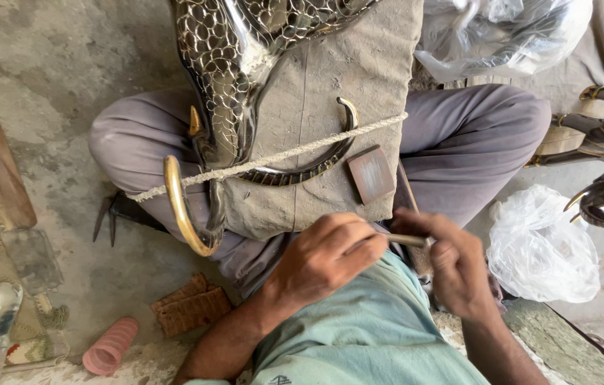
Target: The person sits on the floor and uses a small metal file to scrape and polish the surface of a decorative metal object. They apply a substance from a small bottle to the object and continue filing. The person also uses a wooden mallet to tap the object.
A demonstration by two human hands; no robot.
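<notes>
The carved animal (227,85) is the biggest thing here. It is dark and shiny, with a pale scale pattern all over it, and it has a curved yellow horn (179,207) at the bottom. It lies on a gray cushion (359,64) on the person's lap, and a pale rope (295,152) runs across both of them. A small brown block (371,173) sits on the cushion by the rope. Closer to the body, the left hand (323,257) is curled almost closed, and its fingers (359,246) pinch one end of a thin metal tool (407,240). The right hand (459,267) is curled too, and its fingers grip the other end of the tool. The tool lies flat between the hands, just below the cushion's edge.
</notes>
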